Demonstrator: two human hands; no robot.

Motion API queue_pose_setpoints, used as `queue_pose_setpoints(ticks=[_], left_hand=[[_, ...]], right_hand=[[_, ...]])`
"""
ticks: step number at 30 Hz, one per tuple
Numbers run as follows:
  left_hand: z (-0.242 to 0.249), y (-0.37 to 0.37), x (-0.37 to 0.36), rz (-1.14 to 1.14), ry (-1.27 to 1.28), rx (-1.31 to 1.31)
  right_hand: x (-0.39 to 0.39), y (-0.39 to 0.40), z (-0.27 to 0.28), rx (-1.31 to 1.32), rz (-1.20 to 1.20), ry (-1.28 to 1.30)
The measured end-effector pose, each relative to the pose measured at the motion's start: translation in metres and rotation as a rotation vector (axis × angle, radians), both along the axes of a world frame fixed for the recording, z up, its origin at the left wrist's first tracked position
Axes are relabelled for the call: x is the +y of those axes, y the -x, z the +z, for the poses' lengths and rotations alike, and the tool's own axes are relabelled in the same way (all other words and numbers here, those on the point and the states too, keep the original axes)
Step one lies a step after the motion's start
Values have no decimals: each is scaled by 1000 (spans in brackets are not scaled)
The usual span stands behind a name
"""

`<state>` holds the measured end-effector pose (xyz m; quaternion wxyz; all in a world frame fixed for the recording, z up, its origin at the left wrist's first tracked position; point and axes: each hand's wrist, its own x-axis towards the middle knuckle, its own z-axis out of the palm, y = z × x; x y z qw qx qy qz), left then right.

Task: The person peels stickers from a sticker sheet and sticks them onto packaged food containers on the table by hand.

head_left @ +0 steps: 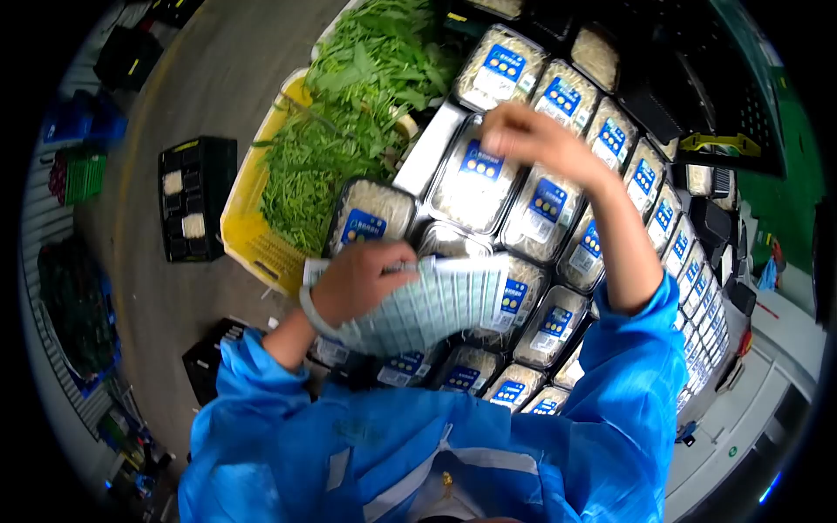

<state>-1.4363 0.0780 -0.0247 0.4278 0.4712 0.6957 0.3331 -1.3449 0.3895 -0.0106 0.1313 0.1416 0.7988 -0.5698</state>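
Note:
My left hand (362,281) is closed on a sheet of labels (427,305), pale green-white with a printed grid, which spreads out to the right over several packs. My right hand (536,141) hangs over a clear-topped food pack (471,187) with a blue and white label, its fingers curled in towards the label. Whatever is between those fingertips, if anything, is hidden. Next to my left hand lies another pack (370,213) of pale, stringy food, partly covered by the hand.
Rows of similar labelled packs (547,209) stretch away to the right. A yellow basket (248,227) heaped with leafy greens (349,122) stands at the left. On the floor beyond it sits a black crate (196,200). Dark perforated crates (724,78) are at the upper right.

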Motion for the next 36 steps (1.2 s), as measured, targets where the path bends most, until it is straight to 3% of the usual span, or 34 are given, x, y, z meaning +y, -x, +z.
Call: queue_pose_setpoints(ticks=[2, 4, 7, 10, 15, 18, 25, 31, 36], left_hand=[[-5, 4, 7, 56, -68, 23], [-5, 8, 9, 52, -136, 86], [15, 19, 5, -54, -181, 266], [21, 34, -17, -9, -133, 361], [40, 42, -44, 213, 23, -8], [37, 42, -59, 389, 29, -240], [45, 31, -70, 495, 59, -213], [50, 12, -68, 629, -238, -409], [42, 17, -92, 568, -127, -276]], right_hand=[[-60, -24, 0, 95, 312, -92], [-103, -37, 12, 71, 405, -376], [-121, -56, 10, 60, 189, -373], [-116, -69, 21, -38, 136, -371], [-129, -84, 28, 135, 60, -399], [-136, -93, 31, 86, 74, -435], [-150, -115, 44, 95, 41, -393], [-165, -119, 49, 33, -5, -218], [-184, -123, 43, 54, -15, -264]])
